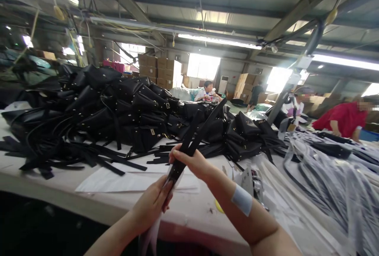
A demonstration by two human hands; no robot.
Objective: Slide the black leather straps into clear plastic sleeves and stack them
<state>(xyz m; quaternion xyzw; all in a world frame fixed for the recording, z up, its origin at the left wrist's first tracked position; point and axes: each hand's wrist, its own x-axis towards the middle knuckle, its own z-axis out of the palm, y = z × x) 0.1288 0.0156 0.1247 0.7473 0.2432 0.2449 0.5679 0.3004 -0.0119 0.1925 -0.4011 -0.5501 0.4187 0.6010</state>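
Both hands close on long, flat, black leather-look straps (209,124), held up over the near side of the pale table (63,181).

From where I stand, the left hand (155,197) pinches the lower end, nearest the body, and the right hand (186,159) grips just above it, thumb on top; I can't tell whether the two lengths are one folded piece. Their long axis slants up, away and to the right, so the right hand is nearer the free ends, which fan slightly apart. A whitish, filmy strip (151,234) hangs below the left hand. Beyond lie flat white sheets (103,181), loose black strips (133,164), and a heap of black bags with metal fittings (118,94); rightward, a co-worker in red (334,118) bends forward.
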